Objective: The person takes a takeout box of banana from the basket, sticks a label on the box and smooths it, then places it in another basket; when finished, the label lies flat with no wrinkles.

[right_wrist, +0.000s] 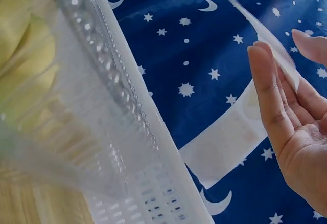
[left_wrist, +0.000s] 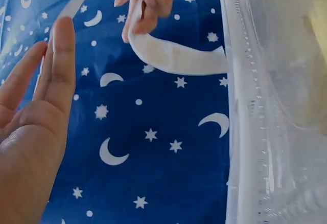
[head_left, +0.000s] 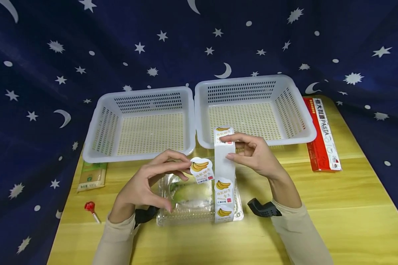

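Observation:
At its fingertips my left hand (head_left: 146,182) holds a scalloped white banana sticker (head_left: 201,170) by its left edge, the thumb apart below. My right hand (head_left: 257,156) holds a long sticker strip (head_left: 224,167) near its top end. Printed labels and a bare stretch of backing show on the strip, which hangs over the right part of a clear plastic box (head_left: 182,219). Greenish-yellow fruit (head_left: 190,195) lies inside the box. In the right wrist view, the strip (right_wrist: 230,144) curves past the fingers, and the box's ridged edge (right_wrist: 102,65) is close by.
Two white slotted baskets, left (head_left: 96,154) and right (head_left: 305,136), stand side by side behind the box. A red pasta box (head_left: 323,143) lies at the right. On the left are a green-and-tan packet (head_left: 92,176) and a red lollipop (head_left: 90,207). A starry dark-blue cloth (head_left: 172,44) hangs behind.

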A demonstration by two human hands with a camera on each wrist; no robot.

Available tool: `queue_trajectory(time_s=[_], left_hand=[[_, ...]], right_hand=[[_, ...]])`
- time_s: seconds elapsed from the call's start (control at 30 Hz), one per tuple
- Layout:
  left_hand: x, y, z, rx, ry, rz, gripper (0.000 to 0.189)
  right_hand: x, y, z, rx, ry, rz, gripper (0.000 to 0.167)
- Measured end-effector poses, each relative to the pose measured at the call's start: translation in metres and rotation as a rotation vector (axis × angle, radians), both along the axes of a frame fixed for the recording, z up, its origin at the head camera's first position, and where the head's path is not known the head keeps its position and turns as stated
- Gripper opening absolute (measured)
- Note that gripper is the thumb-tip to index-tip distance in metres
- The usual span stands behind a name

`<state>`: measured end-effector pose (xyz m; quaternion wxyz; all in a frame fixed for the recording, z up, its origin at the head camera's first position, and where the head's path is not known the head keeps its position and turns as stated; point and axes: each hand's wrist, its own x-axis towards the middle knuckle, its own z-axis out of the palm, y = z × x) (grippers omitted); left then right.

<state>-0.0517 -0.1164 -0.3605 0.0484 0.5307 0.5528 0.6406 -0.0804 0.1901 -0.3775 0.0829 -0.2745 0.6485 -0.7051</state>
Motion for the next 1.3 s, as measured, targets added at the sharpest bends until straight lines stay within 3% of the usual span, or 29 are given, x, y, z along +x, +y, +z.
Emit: queue_trajectory(time_s=[0.2,0.43,0.53,0.67,0.77,0.97,1.13,1.3], left_hand=[[-0.002,-0.011,-0.014,-0.063,-0.095,-0.043,0.076],[0.004,-0.027,-0.029,-0.126,-0.180,-0.088,0.074],[0.005,-0.031,-0.033,-0.148,-0.220,-0.120,0.074],[0.006,-0.031,-0.041,-0.181,-0.275,-0.154,0.076],[0.005,-0.031,-0.045,-0.195,-0.297,-0.170,0.076],[0.005,-0.031,-0.049,-0.212,-0.326,-0.190,0.075],[0.006,-0.028,-0.050,-0.237,-0.361,-0.202,0.077],[0.008,-0.027,-0.052,-0.250,-0.407,-0.205,0.078]], right_hand=[[0.016,0.024,-0.012,0.180,0.024,-0.072,0.039],[0.045,0.061,-0.043,0.161,-0.045,0.040,0.061],[0.054,0.073,-0.053,0.249,-0.071,0.032,0.064],[0.062,0.084,-0.067,0.312,-0.135,0.024,0.065],[0.065,0.089,-0.078,0.291,-0.182,0.059,0.064],[0.069,0.095,-0.095,0.342,-0.194,0.137,0.060],[0.074,0.098,-0.095,0.444,-0.164,0.088,0.058],[0.076,0.098,-0.085,0.554,-0.028,-0.058,0.057]])
